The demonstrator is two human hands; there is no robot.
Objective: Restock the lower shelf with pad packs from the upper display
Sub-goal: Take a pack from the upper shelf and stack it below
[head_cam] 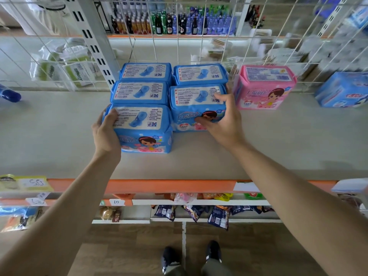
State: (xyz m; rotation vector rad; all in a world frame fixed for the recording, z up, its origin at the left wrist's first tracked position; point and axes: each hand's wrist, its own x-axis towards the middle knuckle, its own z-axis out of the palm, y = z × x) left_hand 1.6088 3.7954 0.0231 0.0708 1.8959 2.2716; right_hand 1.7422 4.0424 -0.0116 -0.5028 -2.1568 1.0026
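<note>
Several blue pad packs stand in two rows on the upper shelf point(59, 140). My left hand point(105, 134) grips the left side of the front pack of the left row point(143, 128), fingers curled over its top edge. My right hand point(221, 118) grips the front pack of the right row point(196, 108), thumb on its front face and fingers round its right side. Behind them stand more blue packs point(139, 92). A pink pad pack point(262, 86) stands just right of my right hand.
A wire grid point(179, 46) backs the shelf. Another blue pack point(342, 90) sits at far right, a blue bottle point(10, 94) at far left. The orange shelf edge point(159, 186) runs across. Snack bags point(217, 216) fill the lower shelves.
</note>
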